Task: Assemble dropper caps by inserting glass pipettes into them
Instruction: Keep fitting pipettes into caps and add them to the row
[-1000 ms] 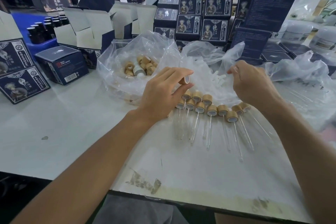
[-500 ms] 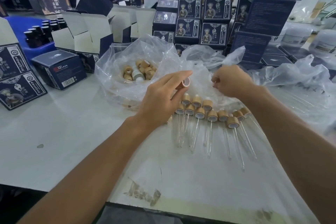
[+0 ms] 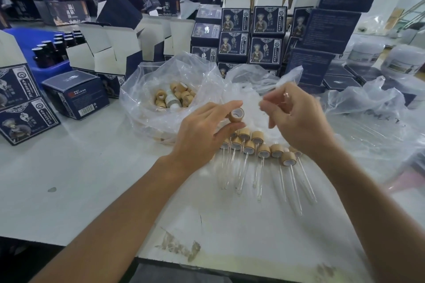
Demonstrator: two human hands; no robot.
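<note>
Above the row of finished droppers [image 3: 255,145] on the counter [image 3: 92,179], your left hand [image 3: 202,131] pinched a tan cap [image 3: 236,114] between thumb and fingertips, its pale open mouth turned toward your right hand, probably so a pipette could go straight in. Your right hand [image 3: 296,119] hovered just beside it with fingers curled; whether they gripped a glass pipette I couldn't tell, as clear glass was lost against the plastic bag [image 3: 142,89]. Loose caps [image 3: 174,97] waited in that bag.
</note>
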